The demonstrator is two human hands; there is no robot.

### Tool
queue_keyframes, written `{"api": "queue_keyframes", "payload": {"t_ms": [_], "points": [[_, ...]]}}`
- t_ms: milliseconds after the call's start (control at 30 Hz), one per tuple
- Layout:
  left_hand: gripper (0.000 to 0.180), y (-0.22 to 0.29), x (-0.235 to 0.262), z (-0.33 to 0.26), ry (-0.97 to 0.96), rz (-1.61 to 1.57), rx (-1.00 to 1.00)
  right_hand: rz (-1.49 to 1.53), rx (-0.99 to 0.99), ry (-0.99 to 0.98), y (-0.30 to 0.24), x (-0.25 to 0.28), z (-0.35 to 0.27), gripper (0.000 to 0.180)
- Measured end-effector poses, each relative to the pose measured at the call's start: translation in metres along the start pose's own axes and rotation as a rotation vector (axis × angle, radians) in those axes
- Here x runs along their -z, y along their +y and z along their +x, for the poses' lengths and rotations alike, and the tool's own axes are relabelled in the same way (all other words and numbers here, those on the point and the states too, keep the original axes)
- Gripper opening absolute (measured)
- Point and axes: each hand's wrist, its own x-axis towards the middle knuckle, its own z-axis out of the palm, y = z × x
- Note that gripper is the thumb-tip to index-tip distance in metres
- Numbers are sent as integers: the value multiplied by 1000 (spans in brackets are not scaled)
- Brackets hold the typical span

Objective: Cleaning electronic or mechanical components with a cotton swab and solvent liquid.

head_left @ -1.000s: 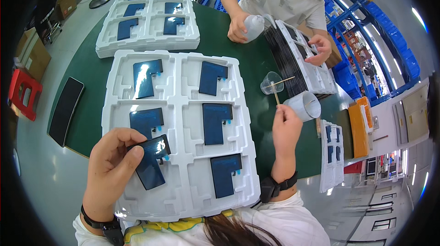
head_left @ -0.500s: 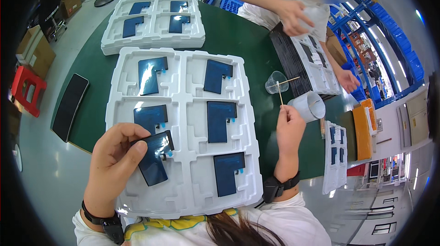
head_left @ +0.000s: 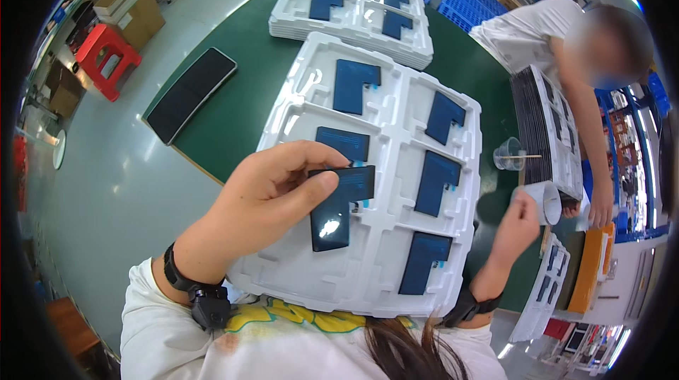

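Observation:
My left hand [head_left: 265, 199] pinches a dark blue L-shaped flat part [head_left: 338, 205] and holds it over the near left pocket of a white foam tray [head_left: 396, 168]. Several more of the same blue parts lie in the tray's other pockets. My right hand [head_left: 518, 221] is raised at the tray's right edge, fingers pinched against a white roll of tape or labels [head_left: 548, 201]; whether it grips the roll is unclear. Both wrists wear black bands.
A second stack of white trays with blue parts [head_left: 353, 5] lies farther back on the green table [head_left: 226, 118]. A clear cup with a stick [head_left: 511, 156] stands right of my tray. Another person [head_left: 566, 61] handles a black stack of trays [head_left: 548, 129]. A black slab [head_left: 189, 93] lies left.
My view has swung left and closer. My left hand has lifted the blue part higher over the tray pocket. The other person has shifted to the right and leans over the black stack.

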Motion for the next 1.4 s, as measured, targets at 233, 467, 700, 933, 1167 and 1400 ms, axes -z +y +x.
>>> {"api": "queue_keyframes", "payload": {"t_ms": [233, 467, 700, 933, 1167, 1400], "points": [[19, 4, 4, -1, -14, 22, 5, 56, -24, -57, 5, -6, 4, 22], [19, 0, 6, 0, 16, 16, 57, 560, -116, -146, -49, 26, 18, 24], [18, 2, 6, -1, -3, -65, 57, 1013, -63, -478, -79, 32, 25, 17], [18, 3, 4, -1, -35, -32, 37, 1105, -111, -608, -74, 7, 4, 17], [15, 1, 3, -5, 2, 110, -87, 1105, -148, -541, -70, 3, 4, 16], [22, 11, 17, -12, -151, 735, -494, 1067, -148, -489, -67, -1, 3, 18]]}}
